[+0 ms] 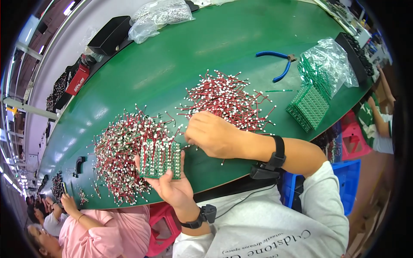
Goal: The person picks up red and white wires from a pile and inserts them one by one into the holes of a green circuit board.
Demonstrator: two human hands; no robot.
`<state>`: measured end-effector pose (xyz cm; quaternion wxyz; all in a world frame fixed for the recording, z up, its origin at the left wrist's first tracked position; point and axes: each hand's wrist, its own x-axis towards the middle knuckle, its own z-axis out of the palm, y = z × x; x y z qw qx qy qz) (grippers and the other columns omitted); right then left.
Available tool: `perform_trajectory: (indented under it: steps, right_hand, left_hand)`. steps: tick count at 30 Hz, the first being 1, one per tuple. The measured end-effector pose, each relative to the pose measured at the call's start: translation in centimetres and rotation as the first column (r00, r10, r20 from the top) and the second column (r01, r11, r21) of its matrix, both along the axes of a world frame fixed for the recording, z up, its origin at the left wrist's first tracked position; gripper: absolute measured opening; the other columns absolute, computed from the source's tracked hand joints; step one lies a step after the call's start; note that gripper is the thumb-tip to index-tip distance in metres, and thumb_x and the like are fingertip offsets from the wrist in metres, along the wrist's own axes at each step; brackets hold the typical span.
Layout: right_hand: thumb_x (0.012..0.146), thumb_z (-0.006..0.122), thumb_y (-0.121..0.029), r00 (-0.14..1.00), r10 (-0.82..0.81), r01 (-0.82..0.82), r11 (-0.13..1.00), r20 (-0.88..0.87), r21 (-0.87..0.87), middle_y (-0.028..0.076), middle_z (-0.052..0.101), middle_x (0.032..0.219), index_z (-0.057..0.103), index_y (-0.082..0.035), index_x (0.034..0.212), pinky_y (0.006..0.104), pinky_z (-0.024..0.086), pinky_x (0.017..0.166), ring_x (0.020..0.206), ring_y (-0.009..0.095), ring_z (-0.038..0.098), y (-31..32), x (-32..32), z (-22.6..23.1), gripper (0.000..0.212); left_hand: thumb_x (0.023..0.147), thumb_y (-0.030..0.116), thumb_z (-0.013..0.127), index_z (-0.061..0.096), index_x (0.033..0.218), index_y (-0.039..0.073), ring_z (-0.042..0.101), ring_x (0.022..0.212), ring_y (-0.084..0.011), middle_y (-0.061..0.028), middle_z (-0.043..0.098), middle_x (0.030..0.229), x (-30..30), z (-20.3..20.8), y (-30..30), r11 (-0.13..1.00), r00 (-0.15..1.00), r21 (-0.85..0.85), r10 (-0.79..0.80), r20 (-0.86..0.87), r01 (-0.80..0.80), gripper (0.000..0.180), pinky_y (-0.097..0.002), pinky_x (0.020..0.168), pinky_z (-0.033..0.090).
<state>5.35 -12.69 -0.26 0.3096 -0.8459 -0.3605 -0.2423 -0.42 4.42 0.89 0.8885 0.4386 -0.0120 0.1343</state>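
My left hand [175, 189] grips a green circuit board panel [161, 163] from below, its thumb on the near edge. Rows of small pale pads cover the panel, and short red wires stand along its upper part. Just right of the panel, my right hand [211, 134] is closed, fingers curled down; anything between its fingertips is hidden. Beyond that hand lies a loose heap of short red wires with white connectors [223, 96]. A larger pile of red-wired small parts [122, 150] spreads left of the panel, partly behind it.
Blue-handled pliers [282, 64] lie at the far right, near stacked green panels [310, 106] and a clear plastic bag [333, 60]. Black bins [109, 35], a red box [78, 80] and bagged parts [161, 15] line the far edge. A person in pink [103, 232] sits at left.
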Motion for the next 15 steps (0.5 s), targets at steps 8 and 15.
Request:
perform_trajectory:
  steps: [8,15]
  right_hand:
    - [0.088,0.058,0.0,0.936,0.156,0.018,0.874,-0.316,0.486,0.015,0.06,0.086,0.056,0.002,0.097,0.0375,0.05,0.068,0.08,0.032,0.062,-0.4,-0.6,2.1,0.009]
    - [0.085,0.062,-0.002,0.897,0.267,-0.086,0.888,-0.352,0.452,0.012,0.064,0.085,0.062,0.001,0.096,0.0354,0.053,0.064,0.074,0.028,0.066,-0.8,-1.9,3.2,0.012]
  left_hand:
    - [0.077,-0.005,0.045,0.02,0.151,0.02,0.051,0.122,-0.0338,-0.0147,0.04,0.142,0.0,-0.3,-1.6,0.998,0.998,0.066,0.008,-0.055,-0.004,0.082,-0.0543,0.095,0.052]
    - [0.075,-0.012,0.042,0.015,0.152,0.009,0.049,0.123,-0.0298,-0.0178,0.04,0.141,0.2,-1.2,-2.7,0.994,0.995,0.111,0.017,-0.095,-0.007,0.084,-0.045,0.101,0.046]
